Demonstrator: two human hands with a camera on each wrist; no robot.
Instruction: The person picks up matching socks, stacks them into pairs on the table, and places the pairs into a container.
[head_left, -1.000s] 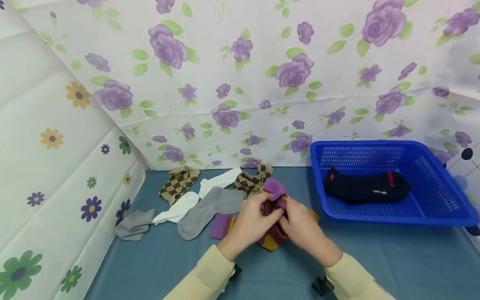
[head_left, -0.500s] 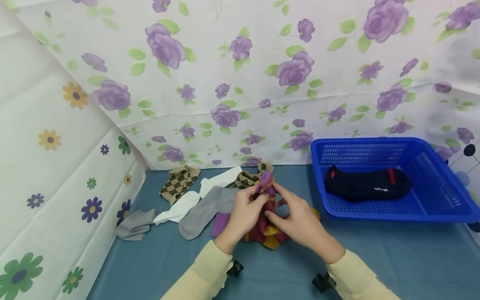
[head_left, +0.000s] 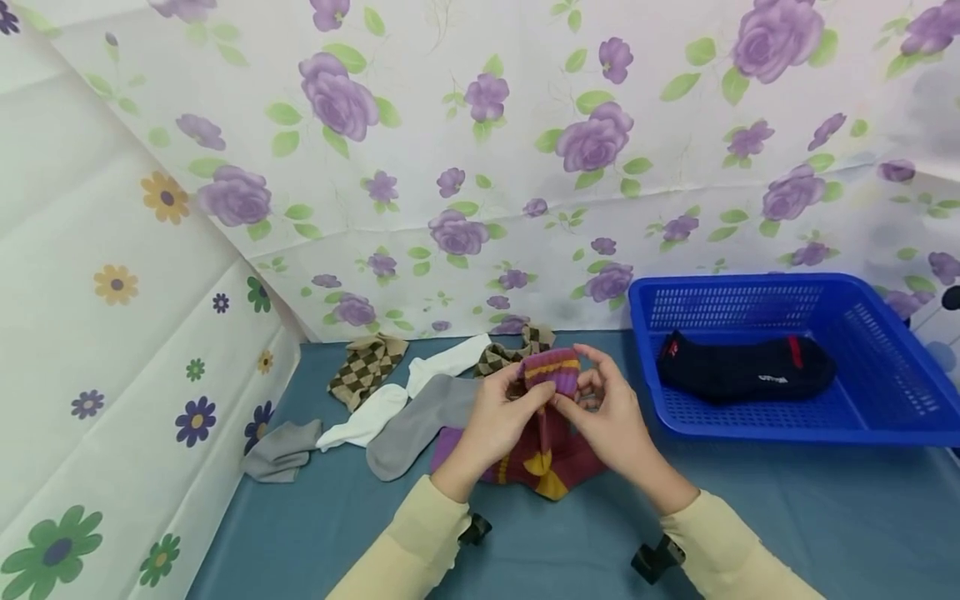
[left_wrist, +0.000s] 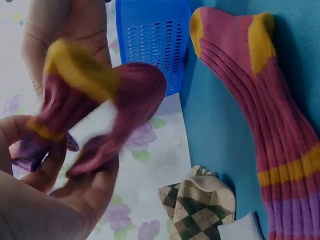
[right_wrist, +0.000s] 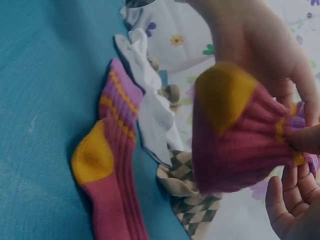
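Observation:
Both hands hold up a maroon ribbed sock (head_left: 552,367) with a purple cuff, yellow stripes and a yellow heel. My left hand (head_left: 498,421) pinches the left side of its cuff between thumb and fingers. On the cuff's right side, my right hand (head_left: 615,421) pinches with the thumb, the index finger stretched along the edge. The foot of the sock dangles below the hands, its yellow heel (right_wrist: 225,97) facing the right wrist view. Under the hands lies a matching sock (head_left: 577,462) flat on the table, partly hidden by the left hand and the held sock.
To the right stands a blue basket (head_left: 795,435) with black socks (head_left: 742,371) inside. Left of the hands lie a long grey sock (head_left: 408,429), a crumpled grey sock (head_left: 281,454), white socks (head_left: 371,417) and checkered socks (head_left: 367,367). A floral sheet (head_left: 420,233) hangs behind.
The held sock's purple cuff was bunched up between the fingers and is now spread flat and wide. The right hand's fingers have shifted to the cuff's right edge.

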